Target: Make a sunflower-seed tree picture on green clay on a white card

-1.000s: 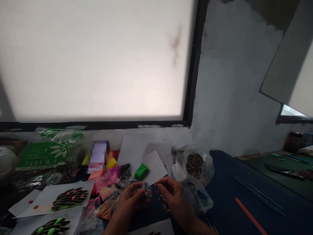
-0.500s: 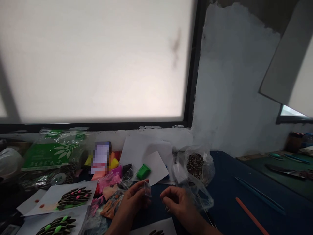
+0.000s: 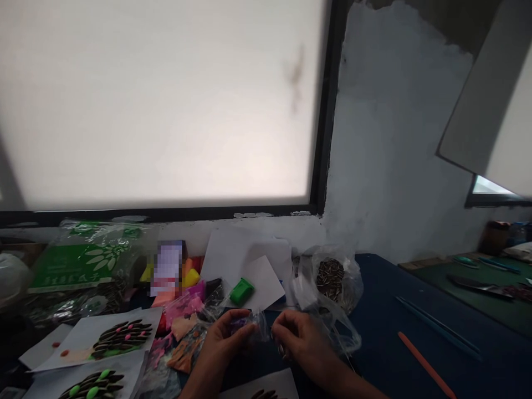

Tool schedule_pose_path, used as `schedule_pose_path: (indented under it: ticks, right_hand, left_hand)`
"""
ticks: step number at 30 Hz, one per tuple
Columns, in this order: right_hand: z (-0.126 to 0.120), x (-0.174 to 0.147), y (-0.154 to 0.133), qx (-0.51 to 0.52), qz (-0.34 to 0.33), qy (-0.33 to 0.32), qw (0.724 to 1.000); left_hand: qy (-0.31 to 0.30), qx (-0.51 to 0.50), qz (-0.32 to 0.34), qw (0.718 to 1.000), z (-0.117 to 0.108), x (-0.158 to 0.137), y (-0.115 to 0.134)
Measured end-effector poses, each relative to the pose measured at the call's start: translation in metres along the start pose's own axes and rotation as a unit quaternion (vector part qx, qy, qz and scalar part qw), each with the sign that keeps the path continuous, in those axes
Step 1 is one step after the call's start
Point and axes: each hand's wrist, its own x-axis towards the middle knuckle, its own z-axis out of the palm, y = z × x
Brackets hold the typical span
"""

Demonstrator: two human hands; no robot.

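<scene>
My left hand (image 3: 226,338) is closed on a small clear plastic packet (image 3: 260,327) with something purple inside, its loose end sticking out to the right. My right hand (image 3: 301,341) is a short way to the right of the packet, thumb and fingers pinched together. A small shiny bit shows under its fingers, too small and dark to name. Below both hands, at the bottom edge, lies a white sheet (image 3: 278,384) with dark seeds on it. A green clay packet (image 3: 241,291) rests on white paper (image 3: 266,277) beyond the hands.
At left are two cards with seed pictures (image 3: 122,339), pink and orange clay packets (image 3: 183,327) and a green seed bag (image 3: 70,266). An open clear bag of seeds (image 3: 330,279) stands behind my right hand. On the blue table's right lie an orange stick (image 3: 424,363) and blue tweezers-like tool (image 3: 436,327).
The packet in my left hand has turned, so purple now shows and its clear end points right. My right hand stays pinched, with slightly more of the shiny bit showing.
</scene>
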Motion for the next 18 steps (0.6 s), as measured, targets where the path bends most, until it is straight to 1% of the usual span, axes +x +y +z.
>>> schedule_pose_path:
  ticks: [4,6,9,12,15,18]
  right_hand:
    - [0.002,0.007,-0.006,-0.101,-0.031,0.028,0.994]
    - [0.003,0.011,-0.007,-0.125,-0.041,0.035,0.991]
    - [0.006,0.016,-0.005,-0.107,-0.051,0.037,0.992]
    - [0.007,0.017,-0.001,-0.088,-0.055,0.038,0.994]
    - [0.006,0.016,0.002,-0.074,-0.053,0.038,0.995]
    - [0.004,0.014,0.002,-0.055,-0.044,0.03,0.997]
  left_hand:
    - [-0.016,0.003,-0.016,1.0,-0.002,0.001,0.0]
    - [-0.021,-0.014,-0.017,1.0,-0.002,0.0,-0.001]
    - [-0.018,-0.051,-0.026,0.998,-0.003,0.0,-0.001]
    - [-0.002,-0.051,-0.033,0.998,-0.003,0.0,0.0]
    - [0.026,-0.029,-0.019,0.999,-0.002,-0.002,0.004]
    - [0.054,-0.033,0.004,0.998,0.002,-0.004,0.007]
